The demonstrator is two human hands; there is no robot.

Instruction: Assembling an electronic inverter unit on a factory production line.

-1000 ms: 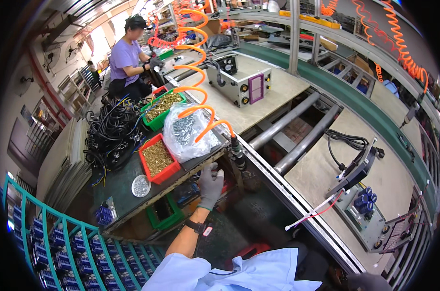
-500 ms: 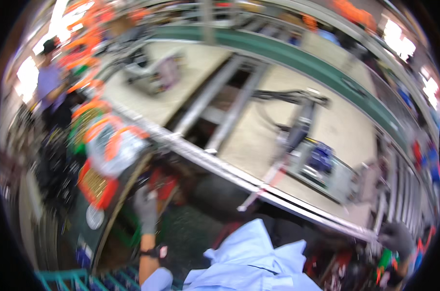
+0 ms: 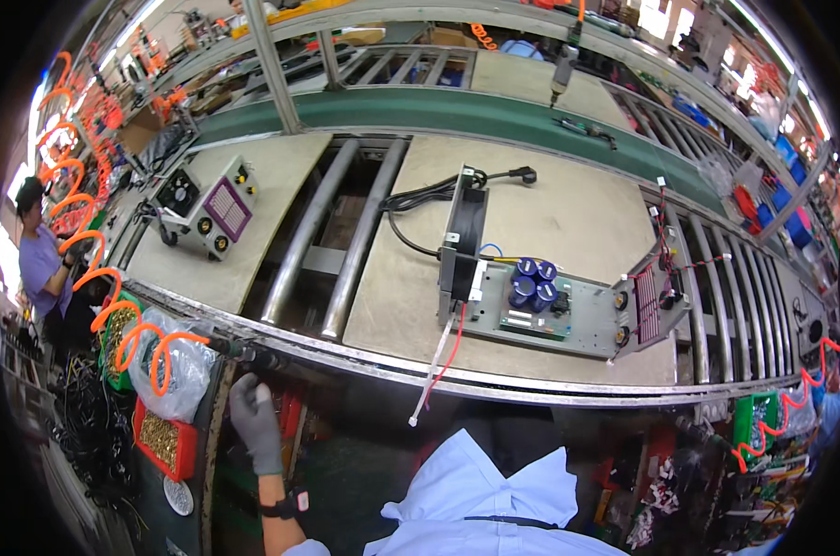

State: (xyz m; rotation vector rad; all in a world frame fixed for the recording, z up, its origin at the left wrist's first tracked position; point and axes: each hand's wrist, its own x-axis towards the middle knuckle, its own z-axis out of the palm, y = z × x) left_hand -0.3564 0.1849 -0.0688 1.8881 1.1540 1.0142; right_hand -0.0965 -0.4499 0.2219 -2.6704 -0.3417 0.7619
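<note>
My left hand (image 3: 256,428), in a grey glove, is at the near edge of the bench on the left. Its fingers are bunched and partly curled; whatever may lie between them is too small to make out. Just beyond the fingertips is a dark air screwdriver (image 3: 253,355) on an orange coiled hose. My right hand is out of view. On the board in front of me stands an open machine chassis (image 3: 582,335) with blue capacitors (image 3: 533,285), an upright black fan panel (image 3: 464,236) and a purple-grilled end panel (image 3: 656,301). Red and white wires (image 3: 432,375) hang over the bench edge.
A second metal-cased unit (image 3: 212,211) sits on the left board, past bare rollers (image 3: 313,246). Left of my hand are a red bin of brass parts (image 3: 165,440) and a plastic bag (image 3: 175,371). Another screwdriver (image 3: 562,74) hangs over the green belt (image 3: 411,109). A co-worker (image 3: 45,250) stands far left.
My view has swung right and steadied, so the bench things sit farther left in it. My right hand, at the lower right before, has left the picture. My left hand remains by the bench edge.
</note>
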